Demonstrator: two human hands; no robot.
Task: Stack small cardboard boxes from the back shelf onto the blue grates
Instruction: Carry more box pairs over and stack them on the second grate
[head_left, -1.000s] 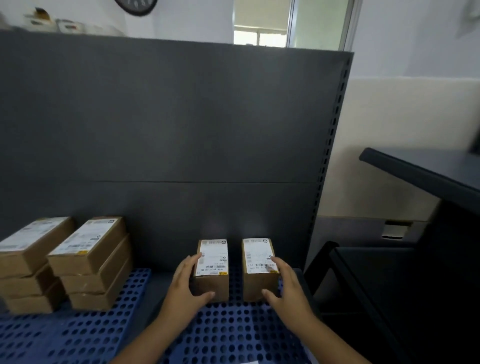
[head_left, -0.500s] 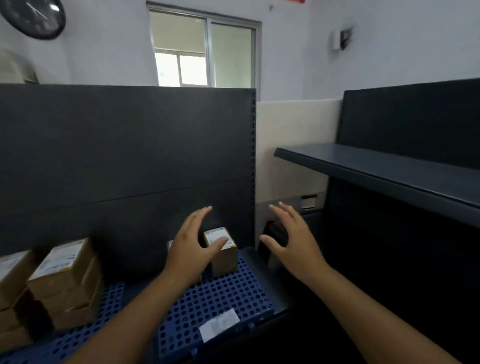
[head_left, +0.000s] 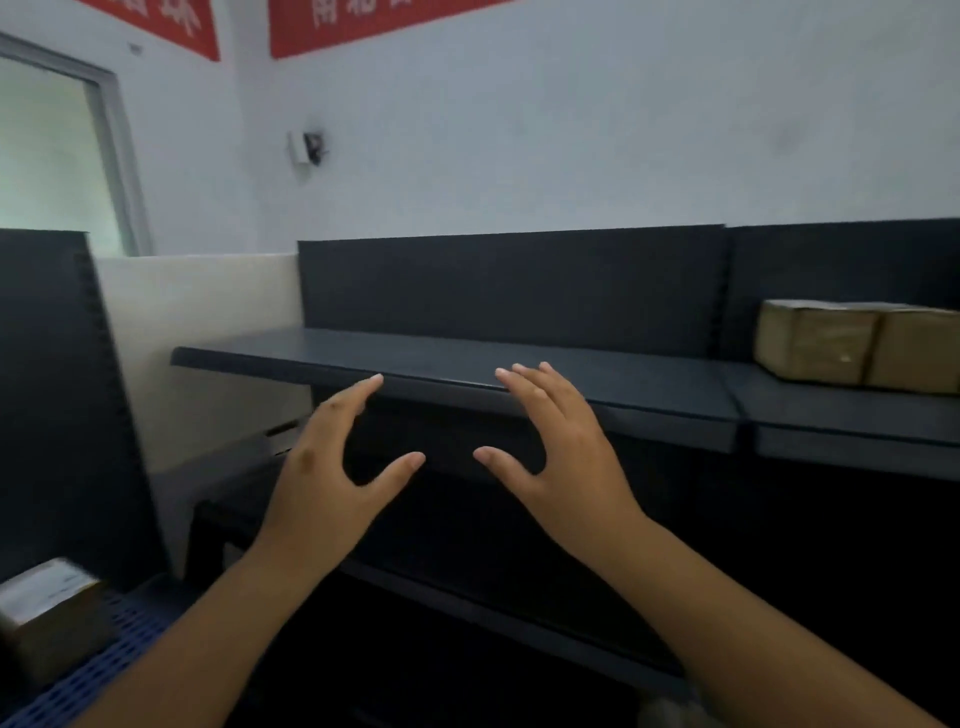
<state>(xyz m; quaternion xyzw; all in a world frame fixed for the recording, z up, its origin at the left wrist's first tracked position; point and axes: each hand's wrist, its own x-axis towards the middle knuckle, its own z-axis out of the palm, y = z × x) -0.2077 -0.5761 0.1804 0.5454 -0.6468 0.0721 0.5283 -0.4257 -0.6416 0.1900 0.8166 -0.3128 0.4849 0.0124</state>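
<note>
Both hands are raised in front of a dark shelf, empty, with fingers spread. My left hand is at centre left and my right hand at centre right, palms facing each other. Two small cardboard boxes sit side by side on the shelf at the far right, well away from both hands. One cardboard box with a white label stands on the blue grate at the bottom left corner.
A dark perforated panel rises at the left behind the grate. A lower dark shelf runs beneath the upper one. A white wall with red banners and a window lies behind.
The view has swung right and up, from the grate to the dark shelf. Both hands let go of the two boxes on the grate and now hover empty before the shelf.
</note>
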